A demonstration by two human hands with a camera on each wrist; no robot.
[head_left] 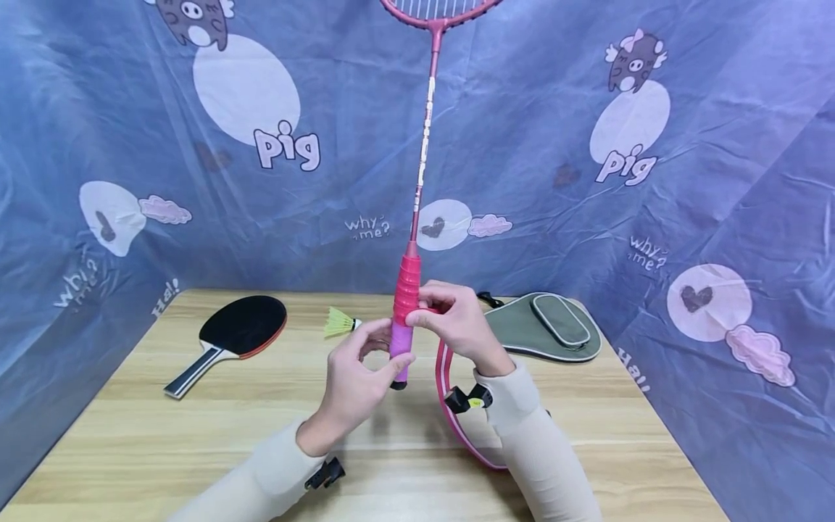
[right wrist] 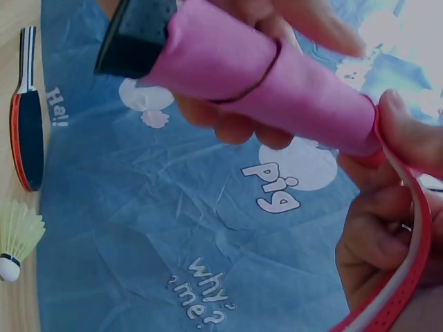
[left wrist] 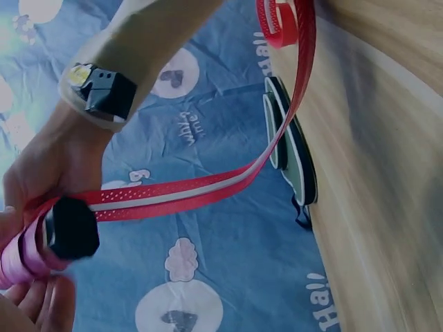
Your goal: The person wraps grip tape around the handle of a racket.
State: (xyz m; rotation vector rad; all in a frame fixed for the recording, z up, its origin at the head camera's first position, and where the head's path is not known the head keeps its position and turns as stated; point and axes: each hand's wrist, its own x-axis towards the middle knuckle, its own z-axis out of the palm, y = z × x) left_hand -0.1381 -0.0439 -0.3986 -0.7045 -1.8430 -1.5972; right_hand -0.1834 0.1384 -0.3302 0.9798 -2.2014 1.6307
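A badminton racket (head_left: 425, 134) stands nearly upright before me, its head cut off by the top edge of the head view. Red perforated grip tape (head_left: 407, 290) wraps the upper handle; the lower handle (right wrist: 221, 59) is pink and ends in a black butt cap (left wrist: 72, 228). My left hand (head_left: 355, 377) holds the pink part, fingers curled behind it; its thumb looks lifted off in the right wrist view. Just above, my right hand (head_left: 459, 326) pinches the tape against the handle. The tape's loose length (left wrist: 173, 197), with a pale centre strip, hangs down to the table.
On the wooden table (head_left: 261, 449) a black table tennis paddle (head_left: 244, 326) lies at left. A yellow shuttlecock (head_left: 339, 323) lies behind my left hand. A green zipped case (head_left: 561, 326) rests at back right. Blue printed cloth (head_left: 365, 145) surrounds the table's back and sides.
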